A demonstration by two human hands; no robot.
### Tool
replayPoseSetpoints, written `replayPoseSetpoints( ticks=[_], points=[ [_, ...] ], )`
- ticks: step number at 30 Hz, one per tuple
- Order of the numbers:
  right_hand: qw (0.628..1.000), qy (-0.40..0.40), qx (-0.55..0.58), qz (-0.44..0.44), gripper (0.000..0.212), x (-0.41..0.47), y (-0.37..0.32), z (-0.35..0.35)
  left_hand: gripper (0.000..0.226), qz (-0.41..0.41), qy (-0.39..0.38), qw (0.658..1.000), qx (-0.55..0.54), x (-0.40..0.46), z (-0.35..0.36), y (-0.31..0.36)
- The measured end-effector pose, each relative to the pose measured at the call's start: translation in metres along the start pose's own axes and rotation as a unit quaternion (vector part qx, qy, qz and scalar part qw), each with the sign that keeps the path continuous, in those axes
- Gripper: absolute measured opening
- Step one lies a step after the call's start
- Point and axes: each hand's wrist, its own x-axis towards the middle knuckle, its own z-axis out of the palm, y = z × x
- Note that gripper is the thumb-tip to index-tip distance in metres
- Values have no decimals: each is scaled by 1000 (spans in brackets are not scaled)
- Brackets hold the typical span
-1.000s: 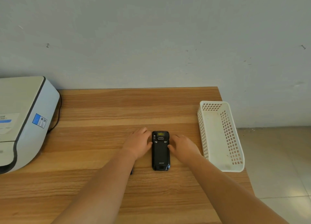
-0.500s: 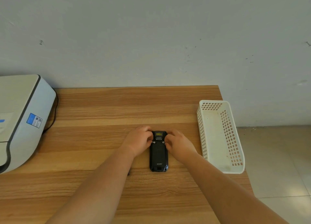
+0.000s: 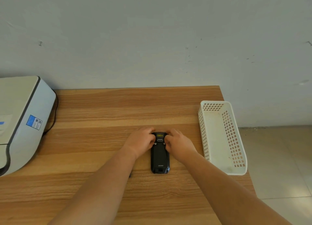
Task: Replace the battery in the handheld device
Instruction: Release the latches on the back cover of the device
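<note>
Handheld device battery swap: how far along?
Early. Done: handheld device lies back-up on the table. In hand: left hand and right hand grip its top end, thumbs at the two latches. Left: back cover is still on, no battery visible, so removal, swap and closing remain.

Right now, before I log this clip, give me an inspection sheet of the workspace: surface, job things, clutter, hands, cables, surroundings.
Surface: wooden table, wood grain, bare across the far half.
Job's things: black handheld device lies back up on the table, cover still on; no spare battery seen.
Clutter: white perforated plastic basket at the table's right edge, nothing in it.
Hands: left hand and right hand flank the device's far end, curled fingers pressing at its two latches.
Cables: dark cable runs beside the printer.
Surroundings: grey-white printer at left; pale wall behind; tiled floor at right.
</note>
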Motion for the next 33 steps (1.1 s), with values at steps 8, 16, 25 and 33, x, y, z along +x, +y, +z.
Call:
replayPoseSetpoints(
  ticks=[8, 16, 25, 33],
  points=[
    [999, -23, -31, -25, 23, 8, 2, 6, 23, 32, -38, 999, 11, 5, 2, 0],
    [998, -15, -47, -39, 23, 7, 4, 10, 29, 29, -33, 999, 15, 5, 7, -1],
    [998, 6, -50, -46, 24, 3, 5, 9, 23, 31, -38, 999, 18, 7, 15, -5],
    [998, 12, -40, -38, 25, 1, 5, 7, 28, 21, -34, 999, 11, 5, 16, -3]
  ],
)
